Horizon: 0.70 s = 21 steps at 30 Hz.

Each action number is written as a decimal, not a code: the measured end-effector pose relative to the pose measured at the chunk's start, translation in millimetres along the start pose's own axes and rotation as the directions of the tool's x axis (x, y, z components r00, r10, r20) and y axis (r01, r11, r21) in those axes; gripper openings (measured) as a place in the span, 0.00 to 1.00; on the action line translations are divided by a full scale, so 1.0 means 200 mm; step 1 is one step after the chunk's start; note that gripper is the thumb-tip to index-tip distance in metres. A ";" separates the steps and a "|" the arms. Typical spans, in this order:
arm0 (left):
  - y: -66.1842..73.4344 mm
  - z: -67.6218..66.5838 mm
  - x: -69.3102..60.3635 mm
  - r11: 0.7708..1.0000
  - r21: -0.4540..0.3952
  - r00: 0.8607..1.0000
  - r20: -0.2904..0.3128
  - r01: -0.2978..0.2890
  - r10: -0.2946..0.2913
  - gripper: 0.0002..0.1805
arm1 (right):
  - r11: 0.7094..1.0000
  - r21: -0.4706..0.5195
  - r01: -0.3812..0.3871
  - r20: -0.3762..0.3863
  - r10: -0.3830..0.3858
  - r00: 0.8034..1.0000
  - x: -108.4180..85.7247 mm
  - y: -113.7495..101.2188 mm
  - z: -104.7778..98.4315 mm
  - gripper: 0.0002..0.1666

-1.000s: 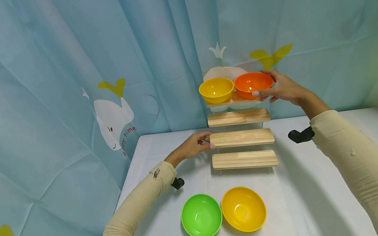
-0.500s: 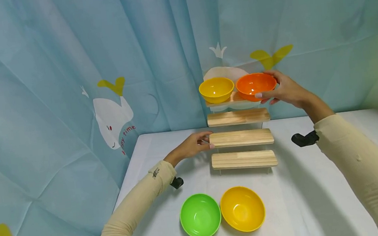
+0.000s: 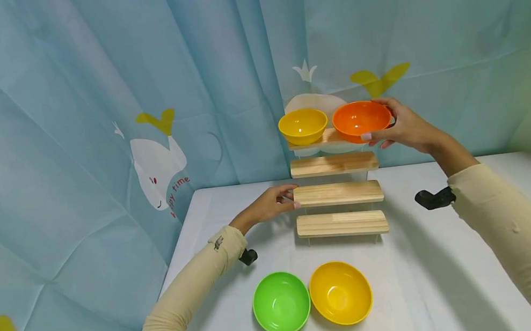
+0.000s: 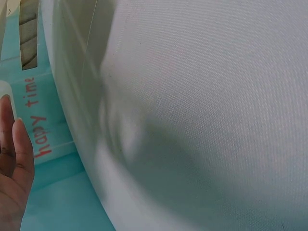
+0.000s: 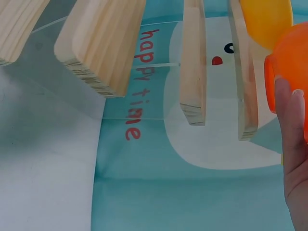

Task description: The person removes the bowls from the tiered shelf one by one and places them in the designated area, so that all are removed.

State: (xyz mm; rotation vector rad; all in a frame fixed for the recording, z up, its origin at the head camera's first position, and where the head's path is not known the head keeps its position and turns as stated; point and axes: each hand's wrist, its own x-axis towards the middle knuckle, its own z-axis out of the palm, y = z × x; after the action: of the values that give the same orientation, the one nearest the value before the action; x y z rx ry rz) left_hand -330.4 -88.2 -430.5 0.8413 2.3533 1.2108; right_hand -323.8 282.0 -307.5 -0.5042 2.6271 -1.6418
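Observation:
At the right end of the top shelf is an orange bowl [image 3: 361, 118]. My right hand [image 3: 404, 126] pinches its right side, thumb in front and fingers behind. A narrow gap shows between the bowl's foot and the shelf in the right wrist view. Beside it on the same shelf sits a yellow bowl [image 3: 303, 126]. My left hand [image 3: 269, 204] grips the left end of the third shelf down on the wooden tiered stand [image 3: 338, 193]. In the left wrist view, only some fingers [image 4: 21, 149] show at the left edge.
A green bowl [image 3: 281, 303] and another yellow bowl [image 3: 340, 293] stand side by side on the white table [image 3: 223, 321], in front of the stand. A blue curtain [image 3: 237, 82] with whale prints hangs close behind the stand.
The orange bowl and my right hand have shifted slightly to the right, and a gap has opened between the orange and yellow bowls. My left hand has stayed on the stand.

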 end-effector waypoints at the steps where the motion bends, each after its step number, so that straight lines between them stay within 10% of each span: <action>1: 0.00 0.00 0.00 1.000 0.000 1.000 -0.001 -0.002 0.002 0.35 | 1.000 0.000 0.005 -0.001 -0.005 1.000 -0.01 0.00 0.00 0.50; 21: -0.01 0.01 0.01 1.000 -0.004 1.000 -0.005 -0.012 0.012 0.34 | 0.997 -0.049 0.058 -0.010 -0.058 0.998 -0.15 0.03 0.01 0.50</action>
State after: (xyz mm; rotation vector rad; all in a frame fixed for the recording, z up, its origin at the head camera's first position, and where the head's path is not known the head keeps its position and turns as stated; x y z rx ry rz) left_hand -331.5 -86.6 -433.8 0.8535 2.3525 1.2234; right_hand -297.3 290.7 -318.8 -0.5796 2.6914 -1.6045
